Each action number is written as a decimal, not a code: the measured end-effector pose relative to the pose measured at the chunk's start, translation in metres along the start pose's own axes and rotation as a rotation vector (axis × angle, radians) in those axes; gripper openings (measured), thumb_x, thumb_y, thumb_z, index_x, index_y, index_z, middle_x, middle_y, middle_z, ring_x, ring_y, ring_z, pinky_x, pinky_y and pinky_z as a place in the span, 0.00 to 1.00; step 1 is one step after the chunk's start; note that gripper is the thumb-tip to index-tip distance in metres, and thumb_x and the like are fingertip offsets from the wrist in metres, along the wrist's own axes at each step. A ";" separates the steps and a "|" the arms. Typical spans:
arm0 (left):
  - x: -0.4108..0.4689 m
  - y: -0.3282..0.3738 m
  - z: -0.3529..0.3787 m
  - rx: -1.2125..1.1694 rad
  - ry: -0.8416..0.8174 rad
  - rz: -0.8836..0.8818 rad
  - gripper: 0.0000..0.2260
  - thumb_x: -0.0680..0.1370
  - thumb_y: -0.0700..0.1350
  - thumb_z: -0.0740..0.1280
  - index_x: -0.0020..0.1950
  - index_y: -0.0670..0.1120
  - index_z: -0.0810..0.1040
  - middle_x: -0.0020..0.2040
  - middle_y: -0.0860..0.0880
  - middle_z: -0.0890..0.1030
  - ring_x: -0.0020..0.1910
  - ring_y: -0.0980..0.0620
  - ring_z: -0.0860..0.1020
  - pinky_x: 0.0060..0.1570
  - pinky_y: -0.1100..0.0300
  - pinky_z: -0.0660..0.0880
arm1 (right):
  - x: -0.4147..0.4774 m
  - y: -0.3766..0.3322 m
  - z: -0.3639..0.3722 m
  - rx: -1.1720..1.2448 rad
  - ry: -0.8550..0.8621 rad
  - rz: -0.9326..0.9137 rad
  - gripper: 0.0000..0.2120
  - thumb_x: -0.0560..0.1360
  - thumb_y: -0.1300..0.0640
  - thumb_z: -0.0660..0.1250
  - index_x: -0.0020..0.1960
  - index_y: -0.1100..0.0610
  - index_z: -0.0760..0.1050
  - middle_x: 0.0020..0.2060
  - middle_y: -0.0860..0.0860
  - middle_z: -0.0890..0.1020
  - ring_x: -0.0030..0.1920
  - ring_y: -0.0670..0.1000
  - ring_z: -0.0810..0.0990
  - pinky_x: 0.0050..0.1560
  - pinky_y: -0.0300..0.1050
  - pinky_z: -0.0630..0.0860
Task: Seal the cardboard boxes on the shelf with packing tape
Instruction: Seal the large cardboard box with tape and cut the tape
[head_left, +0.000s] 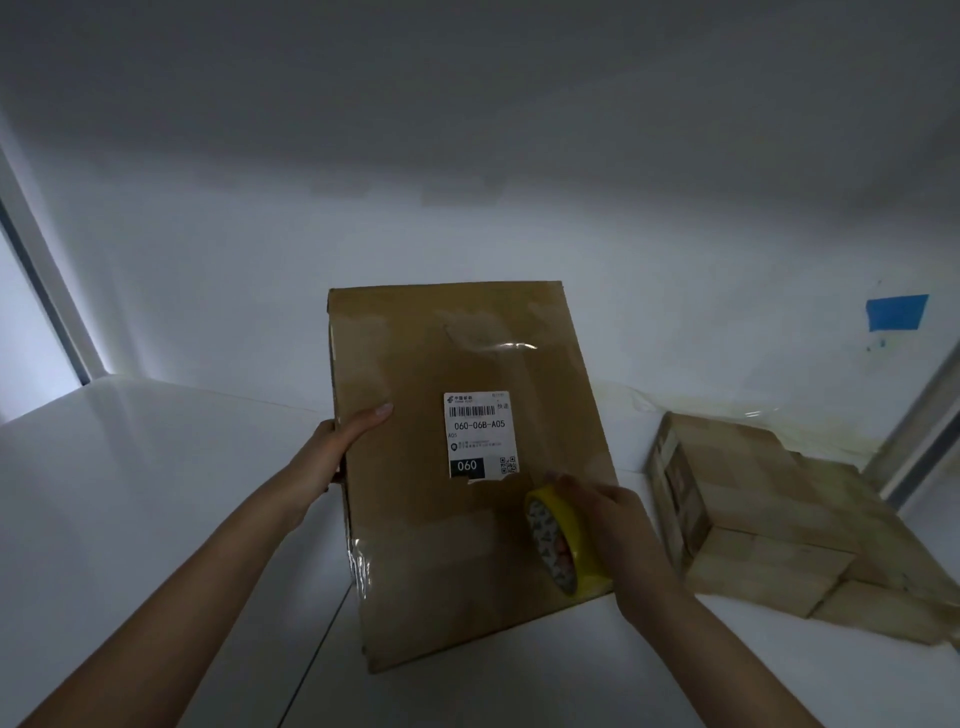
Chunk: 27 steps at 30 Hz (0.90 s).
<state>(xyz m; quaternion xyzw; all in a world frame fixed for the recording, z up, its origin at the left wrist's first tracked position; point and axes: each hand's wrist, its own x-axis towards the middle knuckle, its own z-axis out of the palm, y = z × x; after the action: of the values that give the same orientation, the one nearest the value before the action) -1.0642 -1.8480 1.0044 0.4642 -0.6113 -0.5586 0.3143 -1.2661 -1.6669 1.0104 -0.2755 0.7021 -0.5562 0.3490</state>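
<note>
Our left hand (337, 447) grips the box (467, 358) by its edge, our right hand (605, 525) holds the tape roll (558, 519); if the box slips, the tape may wrinkle.

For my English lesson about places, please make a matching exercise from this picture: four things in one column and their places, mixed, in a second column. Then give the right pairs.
Things
1. tape roll
2. shipping label
3. blue patch
4. taped box

Places
A. on the wall, far right
B. on the shelf, right of the big box
C. in the right hand
D. stuck on the big box's face

Pairs: 1-C, 2-D, 3-A, 4-B
</note>
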 end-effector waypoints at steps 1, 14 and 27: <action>-0.002 -0.002 0.001 -0.007 -0.007 -0.009 0.15 0.80 0.59 0.60 0.61 0.52 0.74 0.45 0.54 0.79 0.43 0.57 0.76 0.38 0.63 0.67 | -0.002 -0.002 -0.001 -0.007 0.004 -0.006 0.10 0.76 0.46 0.68 0.45 0.53 0.80 0.37 0.50 0.82 0.36 0.49 0.80 0.30 0.38 0.73; 0.001 -0.081 0.012 -0.097 -0.180 -0.332 0.41 0.60 0.76 0.72 0.64 0.50 0.79 0.54 0.42 0.85 0.55 0.38 0.83 0.64 0.41 0.74 | -0.029 0.008 -0.012 0.047 -0.026 -0.062 0.11 0.76 0.48 0.67 0.38 0.52 0.78 0.26 0.46 0.81 0.25 0.41 0.80 0.24 0.33 0.72; -0.070 -0.062 0.055 0.609 0.034 0.179 0.43 0.71 0.73 0.64 0.79 0.53 0.58 0.78 0.48 0.63 0.77 0.46 0.62 0.75 0.47 0.59 | -0.035 0.026 -0.012 0.047 -0.003 -0.076 0.16 0.72 0.38 0.67 0.44 0.50 0.82 0.34 0.48 0.86 0.39 0.54 0.85 0.49 0.57 0.82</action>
<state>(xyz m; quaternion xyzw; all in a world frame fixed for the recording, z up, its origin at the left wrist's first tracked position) -1.0745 -1.7588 0.9431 0.4907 -0.7834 -0.3123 0.2191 -1.2548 -1.6263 0.9932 -0.2946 0.6773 -0.5850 0.3351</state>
